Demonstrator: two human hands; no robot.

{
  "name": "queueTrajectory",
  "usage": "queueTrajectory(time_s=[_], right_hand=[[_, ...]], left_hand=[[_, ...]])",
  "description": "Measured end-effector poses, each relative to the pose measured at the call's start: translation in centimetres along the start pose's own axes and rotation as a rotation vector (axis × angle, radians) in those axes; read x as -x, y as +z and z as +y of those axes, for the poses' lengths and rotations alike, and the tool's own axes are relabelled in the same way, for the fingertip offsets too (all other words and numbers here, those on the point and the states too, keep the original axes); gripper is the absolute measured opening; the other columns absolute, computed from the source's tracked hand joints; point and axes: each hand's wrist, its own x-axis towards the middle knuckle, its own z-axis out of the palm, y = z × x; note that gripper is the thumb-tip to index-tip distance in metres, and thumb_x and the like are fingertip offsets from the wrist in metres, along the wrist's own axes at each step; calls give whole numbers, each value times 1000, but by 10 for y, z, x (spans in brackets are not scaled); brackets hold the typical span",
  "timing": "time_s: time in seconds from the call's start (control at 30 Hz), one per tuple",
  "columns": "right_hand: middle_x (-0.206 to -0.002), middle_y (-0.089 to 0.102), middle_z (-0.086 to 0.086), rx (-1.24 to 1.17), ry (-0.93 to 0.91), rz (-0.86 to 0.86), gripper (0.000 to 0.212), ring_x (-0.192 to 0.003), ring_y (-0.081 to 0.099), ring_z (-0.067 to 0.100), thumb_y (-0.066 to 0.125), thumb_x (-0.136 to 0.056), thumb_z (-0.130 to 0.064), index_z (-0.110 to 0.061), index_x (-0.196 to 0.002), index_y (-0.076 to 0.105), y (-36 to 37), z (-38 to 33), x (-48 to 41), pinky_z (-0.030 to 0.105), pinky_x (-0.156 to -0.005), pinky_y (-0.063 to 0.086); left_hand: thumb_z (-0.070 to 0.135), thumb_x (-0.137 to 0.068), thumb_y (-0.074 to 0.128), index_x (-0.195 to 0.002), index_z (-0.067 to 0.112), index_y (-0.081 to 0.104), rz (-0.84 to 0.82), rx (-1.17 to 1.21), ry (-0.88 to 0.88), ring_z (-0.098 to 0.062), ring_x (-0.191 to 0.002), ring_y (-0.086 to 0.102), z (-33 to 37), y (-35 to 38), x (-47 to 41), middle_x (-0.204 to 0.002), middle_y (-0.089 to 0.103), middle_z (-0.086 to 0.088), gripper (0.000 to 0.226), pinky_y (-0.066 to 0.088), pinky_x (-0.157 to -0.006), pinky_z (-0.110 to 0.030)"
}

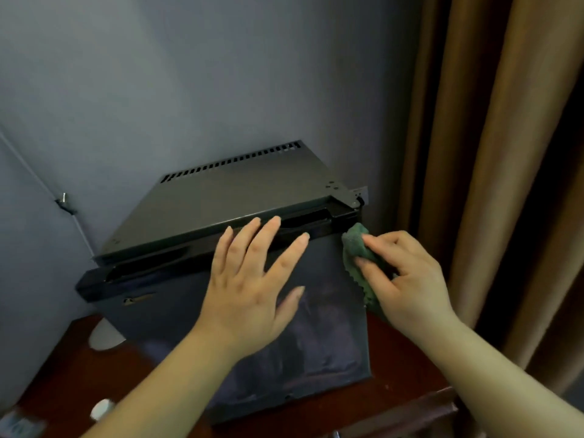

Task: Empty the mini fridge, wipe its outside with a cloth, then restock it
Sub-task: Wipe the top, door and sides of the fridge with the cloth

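The mini fridge (221,200) stands on a dark reddish-brown wooden surface (79,368), set into a corner of grey wall (189,74). Its door is closed. The flat grey top panel carries a row of ventilation slots along the rear edge. A hinge bracket (358,194) sits at the right front corner of the top. The glossy black door front faces the camera and shows dim reflections.

The left hand (249,292) lies flat against the upper part of the door front. Its grip is released: the fingers are spread and extended, with the fingertips reaching the black trim strip at the top edge of the door. It holds nothing.

The right hand (407,279) is at the upper right edge of the door. Its grip is clenched on a green cloth (357,245), with the fingers pressing the cloth against the right corner of the door, just below the hinge bracket. A scalloped edge of the cloth hangs down below the fingers along the right side of the door.

A brown curtain (489,153) hangs to the right of the fridge. A white rounded object (102,336) rests on the surface to the left of the fridge; its type cannot be determined. A second small white object (102,409) lies nearer the camera, partly behind the left forearm.
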Motion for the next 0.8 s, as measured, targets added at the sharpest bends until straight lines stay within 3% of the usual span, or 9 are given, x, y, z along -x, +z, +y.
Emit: queueTrajectory(time_s=[0.23,0.37,0.47,0.53,0.67,0.8], right_hand=[[-100,55,-6,36,-300,79,40,-90,55,7,74,-88,-19,-14,-127,68,33,41,2,11,-78,46],[-99,51,-6,128,-442,186,39,-87,54,12,73,-89,-22,-16,-127,69,47,47,1,20,-73,48],[-101,46,-9,196,-484,233,39,-87,51,11,70,-92,-26,-19,-131,66,55,49,5,10,-73,40],[-104,46,-8,229,-501,252,40,-90,51,12,67,-95,-29,-21,-134,64,58,49,8,13,-75,41],[-108,47,-5,272,-528,255,41,-96,49,15,61,-98,-34,-25,-138,60,58,49,13,25,-82,46],[-99,49,-6,254,-525,281,37,-86,51,15,62,-98,-30,-25,-135,63,46,48,9,24,-74,44]], left_hand=[[53,-94,50,-154,30,40,237,-233,-48,-37,-145,34,-1,55,-4,-156,40,-11,65,15,-121,-59],[62,-95,35,-157,36,28,292,-305,-89,-32,-151,24,0,64,-2,-161,31,-6,68,10,-123,-58],[69,-93,20,-158,43,9,287,-330,-115,-28,-155,7,3,63,2,-167,15,-2,71,2,-124,-55],[71,-92,15,-158,44,0,286,-340,-128,-26,-155,0,4,64,3,-168,7,0,73,-2,-124,-54],[71,-94,21,-158,44,-1,308,-364,-124,-26,-154,2,8,66,3,-168,8,0,72,-1,-124,-54],[71,-94,20,-157,45,-2,321,-369,-117,-25,-154,3,6,67,3,-167,8,2,72,-1,-124,-53]])
